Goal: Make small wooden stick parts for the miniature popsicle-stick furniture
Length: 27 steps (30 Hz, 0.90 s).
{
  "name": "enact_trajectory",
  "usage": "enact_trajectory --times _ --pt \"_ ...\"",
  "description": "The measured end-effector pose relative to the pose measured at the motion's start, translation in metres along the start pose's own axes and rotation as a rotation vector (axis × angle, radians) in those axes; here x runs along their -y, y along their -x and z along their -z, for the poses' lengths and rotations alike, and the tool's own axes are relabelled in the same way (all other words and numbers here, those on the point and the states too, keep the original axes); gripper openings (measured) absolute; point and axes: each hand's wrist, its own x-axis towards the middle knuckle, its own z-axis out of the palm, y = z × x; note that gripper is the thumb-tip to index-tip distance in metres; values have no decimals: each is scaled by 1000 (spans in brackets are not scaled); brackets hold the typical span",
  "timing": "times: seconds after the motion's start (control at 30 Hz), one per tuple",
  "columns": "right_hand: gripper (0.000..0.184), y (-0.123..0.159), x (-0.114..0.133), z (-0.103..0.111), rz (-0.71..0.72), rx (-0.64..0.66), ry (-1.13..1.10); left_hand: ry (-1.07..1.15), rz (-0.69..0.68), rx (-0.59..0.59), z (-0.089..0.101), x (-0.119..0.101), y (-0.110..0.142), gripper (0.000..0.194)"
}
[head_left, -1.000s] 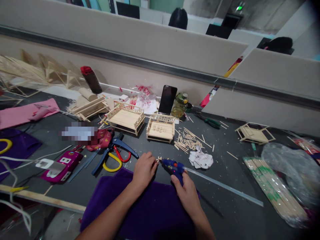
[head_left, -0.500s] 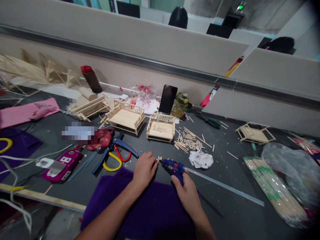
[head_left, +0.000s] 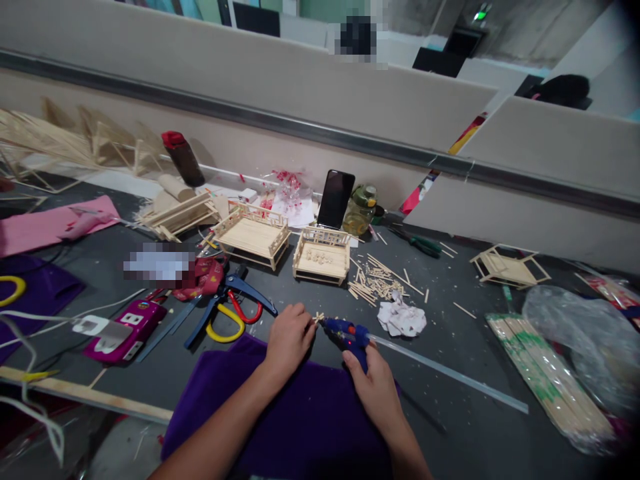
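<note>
My right hand (head_left: pixel 373 380) is wrapped round the handle of a blue hot glue gun (head_left: pixel 353 337). A long clear glue stick (head_left: pixel 455 375) runs out of its back end to the right. The gun's nozzle touches or nearly touches a tiny cluster of wooden stick pieces (head_left: pixel 319 318). My left hand (head_left: pixel 293 337) pinches that cluster at its fingertips, just above the dark table. Under both forearms lies a purple cloth (head_left: pixel 280 413). Beyond my hands stands a small wooden stick bench (head_left: pixel 321 257) with little pieces on its seat.
Cut sticks (head_left: pixel 377 280) and crumpled paper (head_left: pixel 401 317) lie beyond the gun. Scissors with yellow and red handles (head_left: pixel 225 323) and a magenta power strip (head_left: pixel 127 331) are at left. A bigger wooden model (head_left: pixel 253 233), a phone (head_left: pixel 336 199) and bagged sticks (head_left: pixel 550 380) stand around.
</note>
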Motion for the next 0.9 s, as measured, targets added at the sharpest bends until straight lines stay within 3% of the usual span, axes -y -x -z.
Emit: enact_trajectory --times 0.9 --pt "41 0 0 0 3 -39 -23 104 1 -35 0 1 0 21"
